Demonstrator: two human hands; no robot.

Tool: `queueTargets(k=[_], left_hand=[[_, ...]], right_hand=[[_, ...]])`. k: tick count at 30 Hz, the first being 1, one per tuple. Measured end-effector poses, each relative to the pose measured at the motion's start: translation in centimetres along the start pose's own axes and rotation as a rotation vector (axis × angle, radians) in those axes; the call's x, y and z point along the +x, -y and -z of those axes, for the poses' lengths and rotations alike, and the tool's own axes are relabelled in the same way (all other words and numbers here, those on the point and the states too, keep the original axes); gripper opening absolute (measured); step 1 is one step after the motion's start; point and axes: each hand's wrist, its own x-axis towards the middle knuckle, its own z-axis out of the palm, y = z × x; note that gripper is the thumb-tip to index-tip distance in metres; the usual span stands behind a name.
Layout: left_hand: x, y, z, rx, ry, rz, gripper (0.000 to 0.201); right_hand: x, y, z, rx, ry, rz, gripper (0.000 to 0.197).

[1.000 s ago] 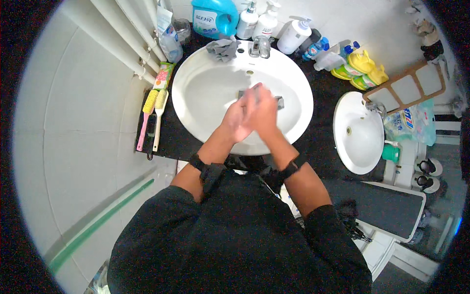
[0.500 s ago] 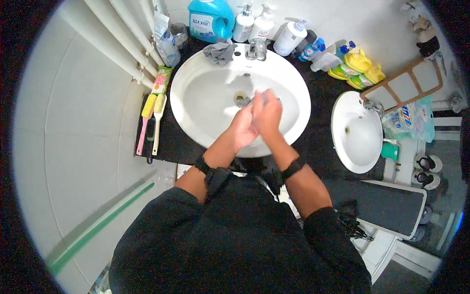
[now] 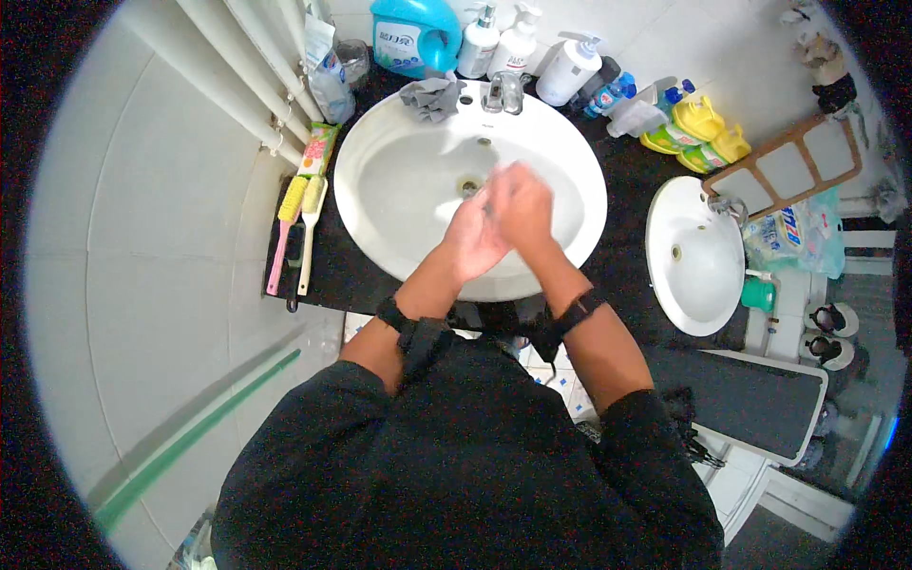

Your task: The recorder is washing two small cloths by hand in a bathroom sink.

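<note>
My two hands meet above the front half of a white oval sink [image 3: 380,204]. With its palm turned up, my left hand [image 3: 472,237] lies flat, its fingers partly covered by the other hand. Across those fingers rests my right hand [image 3: 524,211], bent over and smeared by motion, so its fingers are unclear. Nothing held shows between the two. Just beyond them is the drain [image 3: 468,184]. A metal faucet [image 3: 503,92] stands on the sink's back rim, and a crumpled grey cloth [image 3: 433,97] lies on the rim to its left.
Along the wall stand a blue jug [image 3: 413,38], white pump bottles [image 3: 570,73] and yellow bottles [image 3: 698,119]. Two brushes [image 3: 312,214] lie left on the black counter [image 3: 622,228]. A smaller white basin [image 3: 698,285] is at the right. Pipes [image 3: 233,76] run down the left wall.
Both hands stay together over the sink; the right hand has shifted slightly across the left. The whole view has moved a little.
</note>
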Motion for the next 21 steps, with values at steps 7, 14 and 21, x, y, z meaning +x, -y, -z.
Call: queueTargets(k=[7,14,21], left_hand=[[1.3,0.5,1.0,0.095,0.020,0.073,0.040],[1.1,0.6,1.0,0.126,0.116,0.080,0.039],[0.8,0.7,-2.1,0.210,-0.202,0.113,0.049]], right_hand=[[-1.5,-2.3,-6.2,-0.557,-0.279,-0.103,0.028],[-1.7,0.7,1.5,0.024,-0.361,0.105,0.024],[-0.1,-1.5,0.6,0.106,-0.262,-0.204,0.017]])
